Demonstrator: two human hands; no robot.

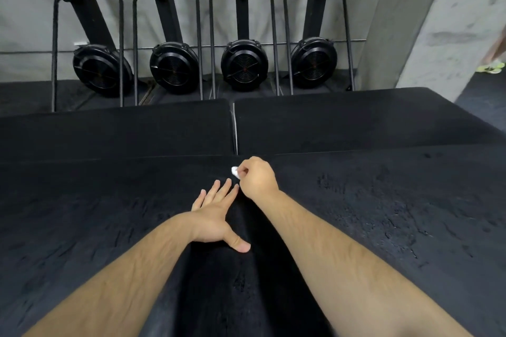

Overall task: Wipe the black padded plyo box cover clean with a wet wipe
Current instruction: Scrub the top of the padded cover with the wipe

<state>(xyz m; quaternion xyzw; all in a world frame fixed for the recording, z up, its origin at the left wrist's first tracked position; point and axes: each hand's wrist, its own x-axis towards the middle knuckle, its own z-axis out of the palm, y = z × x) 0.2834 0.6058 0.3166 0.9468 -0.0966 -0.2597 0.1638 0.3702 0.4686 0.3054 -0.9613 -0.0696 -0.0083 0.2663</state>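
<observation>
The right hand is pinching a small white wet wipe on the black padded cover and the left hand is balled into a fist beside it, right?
No: the head view shows the left hand lying flat on the black padded plyo box cover, fingers straight, not in a fist. The rest stands: the right hand pinches the small white wet wipe on that cover.

The black padded plyo box cover (383, 227) is filling the lower half of the frame, its surface looking mottled at the right. At its centre a left hand (216, 216) is lying flat with fingers spread. Just above it, a right hand (257, 178) is pinching a small white wet wipe (235, 171) against the cover. Two more black padded boxes (109, 131) are sitting side by side behind it.
</observation>
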